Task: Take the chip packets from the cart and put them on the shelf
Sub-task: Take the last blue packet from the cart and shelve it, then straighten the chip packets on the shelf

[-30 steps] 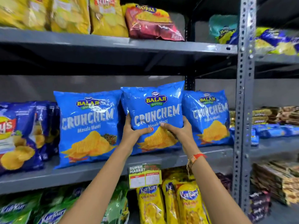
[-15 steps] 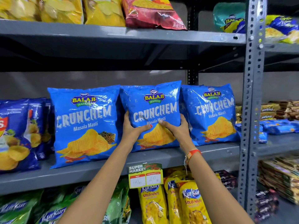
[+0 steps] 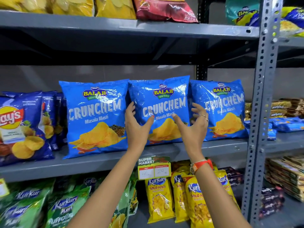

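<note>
On the grey metal middle shelf, dark blue Lay's chip packets are standing at the far left. Just to their right, a bright blue Balaji Crunchem foil packet is standing upright and leaning slightly back. Next to it, the left hand is reaching up to the middle blue Crunchem packet; its fingers are lying against the packet's left edge and its thumb is resting on the front, a loose, half-open grip that is not clamping the bag. That middle packet is sitting upright on the shelf, wedged between its two neighbours. The right hand, with rings and an orange wrist band, is hovering with fingers spread wide at the packet's right side, grip open and holding nothing. A third blue Crunchem packet is standing just right of it, beside the perforated grey upright post. A white price tag is hanging from the shelf edge below the hands.
</note>
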Motion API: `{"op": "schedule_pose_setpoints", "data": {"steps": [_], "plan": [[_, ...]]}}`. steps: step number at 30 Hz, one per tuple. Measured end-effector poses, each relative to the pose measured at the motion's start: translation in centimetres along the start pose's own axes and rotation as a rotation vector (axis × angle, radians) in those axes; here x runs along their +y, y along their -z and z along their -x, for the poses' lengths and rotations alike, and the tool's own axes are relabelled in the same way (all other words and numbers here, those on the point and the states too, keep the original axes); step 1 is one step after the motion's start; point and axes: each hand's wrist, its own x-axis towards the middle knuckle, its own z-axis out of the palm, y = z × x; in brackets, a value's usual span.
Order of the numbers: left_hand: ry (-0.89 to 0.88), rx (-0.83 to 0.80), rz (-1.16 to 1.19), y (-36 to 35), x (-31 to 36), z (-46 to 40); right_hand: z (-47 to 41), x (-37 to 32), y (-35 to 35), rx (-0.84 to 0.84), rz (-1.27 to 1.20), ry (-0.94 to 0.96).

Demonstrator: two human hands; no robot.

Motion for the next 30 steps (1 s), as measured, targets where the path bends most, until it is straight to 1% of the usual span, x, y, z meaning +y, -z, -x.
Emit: {"op": "schedule_pose_setpoints", "data": {"steps": [2,3,5,9,12,15,16,18,21,23,26,30], "plan": [[-0.126,0.083,-0.006,1.3,1.4,1.1,1.5,-1.8,-0.2,0.019,-0.069,0.021],[-0.177,0.121,-0.012,2.4,1.9,1.5,2.4,-2.8,-0.7,-0.001,-0.103,0.029],[-0.242,0.190,-0.021,5.0,2.9,1.8,4.3,-4.7,-2.0,-0.075,-0.163,0.041],[-0.313,0.359,-0.073,12.6,3.6,1.1,8.6,-8.1,-6.0,-0.271,-0.287,0.032],[-0.252,0.484,-0.094,19.0,2.6,0.1,12.1,-10.3,-10.0,-0.414,-0.349,-0.011],[-0.115,0.555,-0.201,25.2,0.4,-0.8,15.4,-12.4,-14.2,-0.577,-0.351,-0.021],[-0.054,0.547,-0.247,27.0,-0.5,-1.1,16.4,-13.0,-15.6,-0.629,-0.339,-0.021],[0.043,0.480,-0.309,29.7,-1.9,-1.6,18.0,-14.1,-18.1,-0.727,-0.290,-0.019],[0.191,0.336,-0.353,32.3,-3.4,-2.5,20.2,-14.9,-21.3,-0.879,-0.170,0.007],[0.274,0.233,-0.351,33.3,-4.4,-3.0,21.2,-15.0,-22.6,-0.939,-0.103,0.012],[0.309,0.146,-0.382,34.4,-5.8,-3.6,22.1,-14.8,-23.6,-0.917,-0.054,-0.004],[0.282,0.163,-0.441,35.1,-5.9,-3.9,22.9,-14.8,-24.2,-0.856,-0.015,-0.009]]}}
